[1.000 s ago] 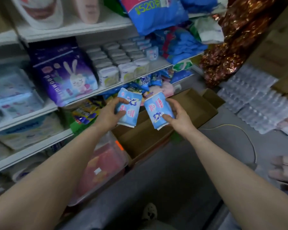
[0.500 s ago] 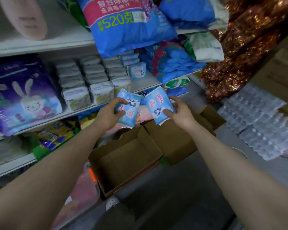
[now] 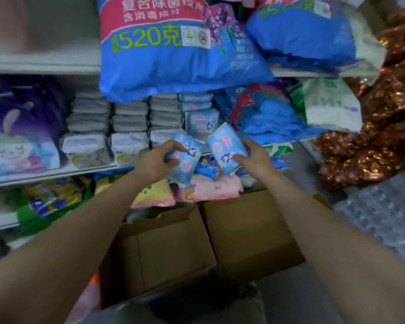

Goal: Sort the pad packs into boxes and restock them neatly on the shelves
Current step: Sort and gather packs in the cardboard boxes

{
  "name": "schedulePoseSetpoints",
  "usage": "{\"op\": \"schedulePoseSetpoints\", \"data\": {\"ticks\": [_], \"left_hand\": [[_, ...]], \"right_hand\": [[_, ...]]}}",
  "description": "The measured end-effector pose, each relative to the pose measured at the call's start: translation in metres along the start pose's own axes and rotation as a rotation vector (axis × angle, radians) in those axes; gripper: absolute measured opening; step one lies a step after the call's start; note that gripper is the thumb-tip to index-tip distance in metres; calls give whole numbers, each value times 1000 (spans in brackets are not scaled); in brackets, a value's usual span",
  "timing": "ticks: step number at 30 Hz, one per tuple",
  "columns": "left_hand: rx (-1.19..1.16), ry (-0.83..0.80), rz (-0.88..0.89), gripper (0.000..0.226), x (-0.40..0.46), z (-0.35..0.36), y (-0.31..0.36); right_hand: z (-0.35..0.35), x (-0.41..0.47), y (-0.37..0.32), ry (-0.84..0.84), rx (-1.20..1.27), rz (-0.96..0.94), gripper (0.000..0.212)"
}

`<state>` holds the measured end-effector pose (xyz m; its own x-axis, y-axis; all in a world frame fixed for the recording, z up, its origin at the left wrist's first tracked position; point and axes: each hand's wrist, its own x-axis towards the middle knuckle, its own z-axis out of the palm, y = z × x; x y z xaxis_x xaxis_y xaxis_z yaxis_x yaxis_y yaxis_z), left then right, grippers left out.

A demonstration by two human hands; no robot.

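Now my left hand [image 3: 156, 160] and right hand [image 3: 255, 157] each grip a blue pad pack [image 3: 185, 157] in front of the middle shelf [image 3: 56, 173], mid-restock, so next I'd slot them beside the matching stack [image 3: 202, 121].

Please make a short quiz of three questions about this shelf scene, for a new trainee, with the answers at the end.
1. True or false: each hand holds one light blue pad pack.
2. Which lies directly below the arms?
A. an open cardboard box
B. a metal cart
C. a red bucket
3. Fill in: the matching blue packs already on the shelf stand just to the ______ of the grey-white packs.

Key:
1. True: the left hand grips the left pad pack and the right hand grips the right pad pack.
2. A, the cardboard box.
3. Right: the shelved blue packs stand beside the grey-white packs.
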<state>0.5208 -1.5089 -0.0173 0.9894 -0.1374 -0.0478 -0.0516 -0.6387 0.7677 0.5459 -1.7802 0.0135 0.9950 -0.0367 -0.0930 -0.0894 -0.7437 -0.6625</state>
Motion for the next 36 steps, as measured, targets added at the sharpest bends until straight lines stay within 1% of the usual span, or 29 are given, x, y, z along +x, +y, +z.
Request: {"op": "schedulePoseSetpoints", "data": {"ticks": [4, 7, 9, 12, 18, 20, 23, 27, 29, 31, 33, 34, 36], "left_hand": [[-25, 80, -34, 24, 12, 34, 0], [-39, 155, -53, 32, 14, 58, 2], [-21, 171, -113, 30, 10, 71, 4], [2, 174, -136, 28, 12, 83, 3], [29, 180, -165, 21, 21, 84, -6], [42, 179, -178, 19, 23, 84, -6], [57, 173, -195, 21, 27, 85, -3], [-28, 153, -218, 35, 35, 91, 6], [-71, 136, -231, 37, 39, 93, 12], [-114, 134, -222, 37, 44, 96, 15], [-156, 140, -217, 39, 51, 98, 18], [-163, 139, -220, 39, 54, 99, 20], [-150, 136, -225, 37, 60, 100, 24]], "right_hand": [[2, 67, 18, -93, -124, -134, 51], [12, 101, 23, -123, -199, -245, 49], [20, 116, 23, -146, -253, -310, 48], [31, 139, 17, -177, -355, -406, 50], [50, 189, 8, -195, -387, -477, 57], [57, 198, 9, -173, -423, -483, 58], [62, 198, 12, -101, -412, -449, 61], [50, 183, 21, -30, -364, -516, 65], [41, 173, 25, 4, -329, -566, 66], [34, 163, 28, 5, -333, -610, 64], [29, 154, 31, -28, -333, -631, 62], [27, 151, 33, -40, -309, -613, 58], [25, 144, 36, -72, -222, -506, 45]]}}
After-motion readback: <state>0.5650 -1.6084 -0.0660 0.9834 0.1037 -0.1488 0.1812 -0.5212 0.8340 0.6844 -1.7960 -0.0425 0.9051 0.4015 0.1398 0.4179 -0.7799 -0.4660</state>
